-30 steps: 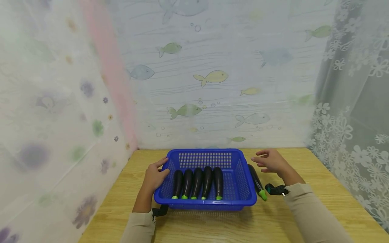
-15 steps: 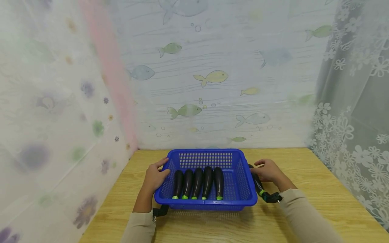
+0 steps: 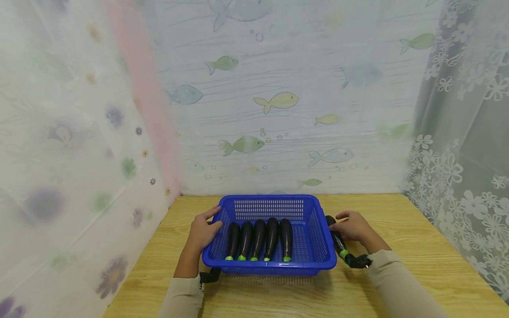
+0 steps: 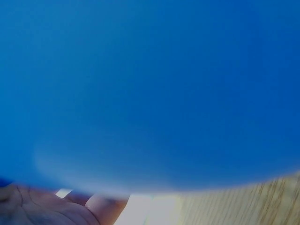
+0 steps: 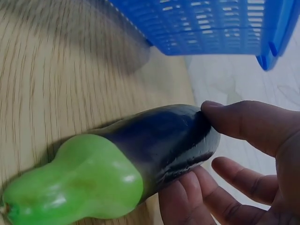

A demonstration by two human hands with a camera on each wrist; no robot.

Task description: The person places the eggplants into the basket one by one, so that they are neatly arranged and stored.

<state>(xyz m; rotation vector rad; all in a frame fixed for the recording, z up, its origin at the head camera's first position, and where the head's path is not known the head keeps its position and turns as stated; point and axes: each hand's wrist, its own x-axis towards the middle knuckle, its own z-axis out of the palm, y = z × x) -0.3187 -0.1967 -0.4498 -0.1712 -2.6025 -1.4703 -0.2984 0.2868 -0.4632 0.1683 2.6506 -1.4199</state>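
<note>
A blue plastic basket (image 3: 270, 265) stands on the table, with several dark eggplants (image 3: 260, 240) side by side in its left and middle part, green ends toward the person. At the basket's left rim, my left hand (image 3: 203, 229) holds on, thumb over the edge; most of its fingers are hidden. My right hand (image 3: 351, 226) pinches a separate eggplant (image 3: 339, 243) just outside the basket's right wall. In the right wrist view its thumb and fingers grip the dark end, and the green cap (image 5: 93, 178) points away from the hand. The basket wall (image 4: 154, 93) fills most of the left wrist view.
The wooden table (image 3: 417, 265) reaches back to a wall sheet (image 3: 278, 132) printed with fish. A flowered sheet (image 3: 79, 176) hangs on the left, and a lace-patterned curtain (image 3: 457, 168) on the right.
My right hand has come down from above the loose eggplant and taken hold of its far end. The left hand and the basket have stayed in place.
</note>
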